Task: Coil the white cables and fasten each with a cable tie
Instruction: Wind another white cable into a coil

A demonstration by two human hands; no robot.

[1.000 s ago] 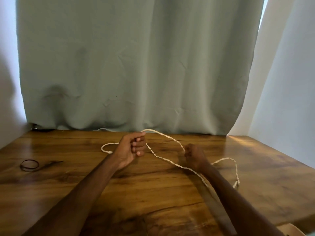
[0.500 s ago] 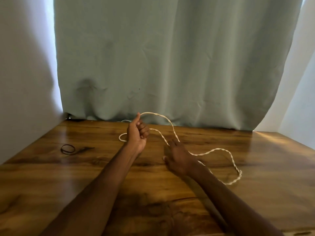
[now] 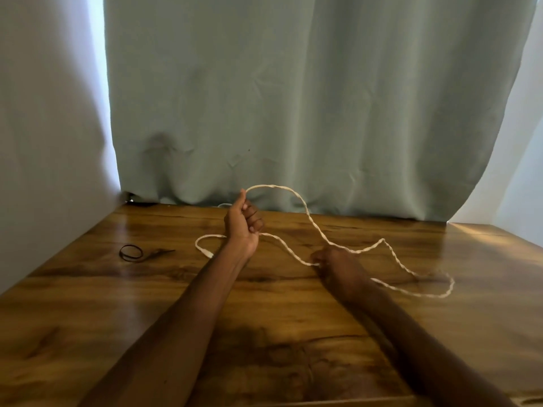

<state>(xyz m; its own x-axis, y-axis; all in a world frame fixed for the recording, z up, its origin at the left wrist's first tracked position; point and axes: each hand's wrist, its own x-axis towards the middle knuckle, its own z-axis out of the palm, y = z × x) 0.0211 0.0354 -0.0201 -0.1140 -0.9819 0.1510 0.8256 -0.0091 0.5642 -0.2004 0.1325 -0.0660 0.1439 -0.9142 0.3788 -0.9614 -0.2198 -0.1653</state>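
A white twisted cable (image 3: 393,258) lies in loose loops across the wooden table (image 3: 88,304). My left hand (image 3: 243,224) is raised above the table's far middle and grips the cable, which arches up from its thumb and also runs out below the fist to a connector end on the left. My right hand (image 3: 333,259) rests on the table to the right, fingers curled and pinching a strand of the same cable. Beyond it the cable loops out to the right. A black cable tie (image 3: 131,253) lies coiled on the table at the left.
A grey-green curtain (image 3: 293,113) hangs along the table's far edge. A pale wall stands at the left, another at the right. A small white piece of cable (image 3: 224,205) peeks out under the curtain behind my left hand.
My right hand has closed from flat on the table to pinching the cable strand. My left hand keeps its grip. The camera has tilted and shifted slightly.
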